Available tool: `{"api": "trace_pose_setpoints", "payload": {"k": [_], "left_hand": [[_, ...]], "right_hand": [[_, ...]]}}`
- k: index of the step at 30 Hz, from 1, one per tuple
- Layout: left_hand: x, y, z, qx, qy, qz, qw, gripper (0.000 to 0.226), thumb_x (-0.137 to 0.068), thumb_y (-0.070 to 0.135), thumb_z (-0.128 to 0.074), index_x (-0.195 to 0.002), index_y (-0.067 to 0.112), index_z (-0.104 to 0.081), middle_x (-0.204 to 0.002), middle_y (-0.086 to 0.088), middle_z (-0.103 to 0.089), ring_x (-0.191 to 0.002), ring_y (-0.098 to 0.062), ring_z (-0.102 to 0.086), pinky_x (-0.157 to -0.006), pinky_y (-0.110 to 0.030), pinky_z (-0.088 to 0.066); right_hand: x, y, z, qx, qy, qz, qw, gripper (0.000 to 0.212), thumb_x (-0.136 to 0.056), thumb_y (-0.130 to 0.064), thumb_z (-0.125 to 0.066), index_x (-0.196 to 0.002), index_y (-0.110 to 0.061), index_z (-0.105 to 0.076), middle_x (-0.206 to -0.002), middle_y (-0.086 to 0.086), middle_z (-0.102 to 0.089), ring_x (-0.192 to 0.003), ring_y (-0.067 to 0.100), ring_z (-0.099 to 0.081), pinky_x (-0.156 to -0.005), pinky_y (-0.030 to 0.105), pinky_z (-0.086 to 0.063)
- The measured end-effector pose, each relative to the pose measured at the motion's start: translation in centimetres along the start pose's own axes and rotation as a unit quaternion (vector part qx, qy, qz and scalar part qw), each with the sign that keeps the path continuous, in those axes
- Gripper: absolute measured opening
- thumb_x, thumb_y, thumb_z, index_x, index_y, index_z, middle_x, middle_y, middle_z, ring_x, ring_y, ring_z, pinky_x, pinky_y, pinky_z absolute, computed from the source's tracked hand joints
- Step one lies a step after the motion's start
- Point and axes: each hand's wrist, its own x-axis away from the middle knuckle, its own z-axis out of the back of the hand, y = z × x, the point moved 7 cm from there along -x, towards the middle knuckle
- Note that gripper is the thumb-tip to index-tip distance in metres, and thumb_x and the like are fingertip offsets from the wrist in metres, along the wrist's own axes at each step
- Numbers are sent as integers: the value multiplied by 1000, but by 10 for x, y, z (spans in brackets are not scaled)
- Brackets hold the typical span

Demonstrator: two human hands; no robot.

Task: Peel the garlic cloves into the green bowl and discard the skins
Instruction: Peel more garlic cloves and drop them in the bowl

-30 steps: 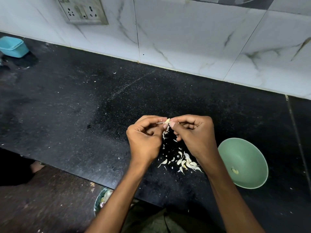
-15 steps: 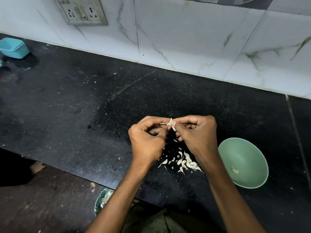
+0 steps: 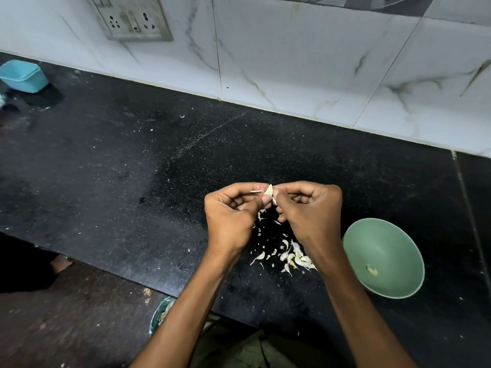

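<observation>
Between left hand [image 3: 229,217] and right hand [image 3: 309,213] fingertips: garlic clove [image 3: 269,191], pinched.

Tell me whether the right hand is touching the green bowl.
Apart. The head view shows a strip of black counter between the right hand, whose fingers pinch the garlic clove, and the green bowl.

Wide bare counter [image 3: 111,160] left of the hands, skins [image 3: 292,257] below them, bowl [image 3: 382,245] close on the right, wall [image 3: 292,62] behind
</observation>
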Motion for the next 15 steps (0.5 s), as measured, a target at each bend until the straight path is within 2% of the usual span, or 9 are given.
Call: {"api": "trace_pose_setpoints", "payload": {"k": [3,8,11,15], "left_hand": [[0,2,0,-10,8,-18,1000,22,-79,-12,-76,-87,8,-77,-87,-11,-78,-77,-21,-73,-71,-28,-59],[4,6,4,-97,62,-66,991,24,-81,-14,-73,-84,10,-77,-88,-8,-75,-69,-11,-69,-58,-20,-52],[7,11,5,-147,72,-113,980,24,-80,-13,-73,-85,10,-77,-89,-2,-72,-70,-10,-70,-62,-17,-53],[13,22,3,-205,67,-186,959,19,-79,-10,-76,-88,6,-78,-90,0,-72,-79,-17,-72,-69,-27,-59]], "right_hand": [[0,1,-1,-30,-24,-18,999,13,-87,-1,-76,-83,-12,-80,-70,4,-76,-58,16,-70,-53,30,-54],[-1,1,-3,-24,-46,-26,998,15,-89,-5,-74,-82,-17,-82,-69,3,-75,-56,18,-68,-59,43,-60],[0,-2,-4,-6,-49,-13,999,16,-88,-5,-76,-83,-19,-82,-72,-1,-76,-56,18,-70,-59,45,-61],[1,-2,-5,-2,-33,-9,999,13,-86,-4,-77,-84,-16,-82,-72,-1,-77,-55,21,-71,-59,50,-62]]}}
